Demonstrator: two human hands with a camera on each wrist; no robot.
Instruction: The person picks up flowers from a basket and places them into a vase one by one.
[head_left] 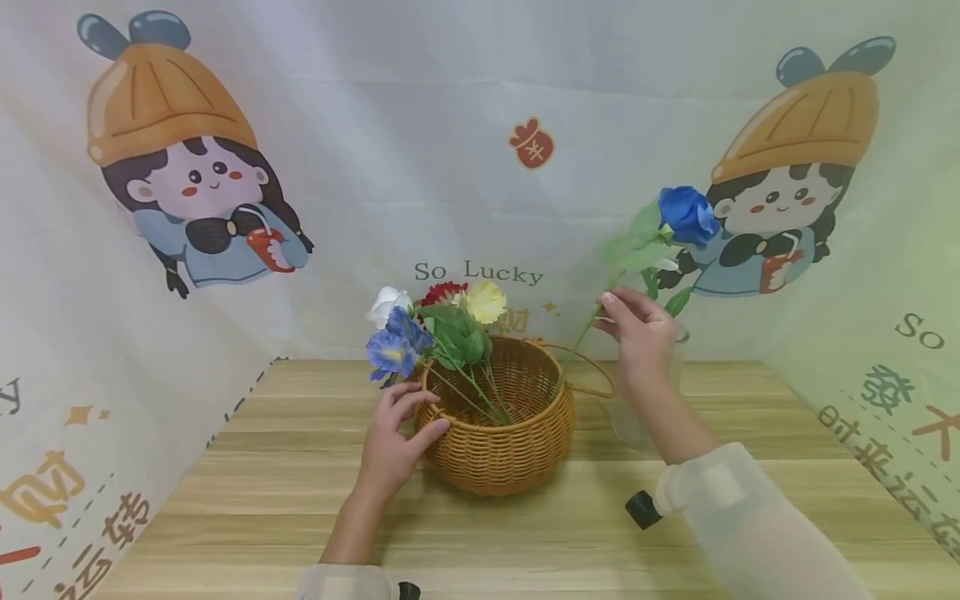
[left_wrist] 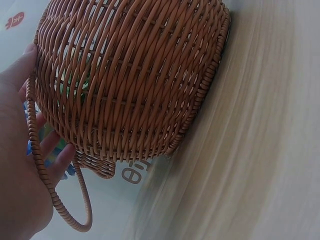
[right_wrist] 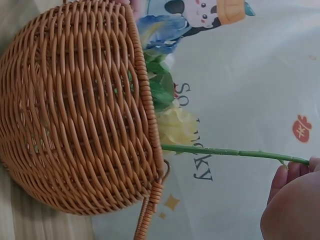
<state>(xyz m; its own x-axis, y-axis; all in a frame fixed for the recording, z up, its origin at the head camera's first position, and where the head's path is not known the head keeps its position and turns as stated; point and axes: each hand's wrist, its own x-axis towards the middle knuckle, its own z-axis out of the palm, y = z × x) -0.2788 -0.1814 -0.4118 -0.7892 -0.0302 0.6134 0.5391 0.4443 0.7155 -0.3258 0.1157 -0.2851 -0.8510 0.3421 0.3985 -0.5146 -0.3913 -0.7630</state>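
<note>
Right hand (head_left: 643,337) pinching blue rose (head_left: 686,217) by its stem | left hand (head_left: 393,429) gripping basket (head_left: 502,458) | best eased down slowly

I see a ridged, woven wicker basket (head_left: 498,458) on a smooth, wood-grained tabletop (head_left: 232,517). At two o'clock, the blue rose (head_left: 687,217) looks matt and cloth-like.

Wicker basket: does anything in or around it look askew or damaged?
Slightly lopsided: flower heads crowd the back left of the wicker basket, a ruffled blue flower reaching past its side. The basket itself stands upright, with no visible damage.
</note>
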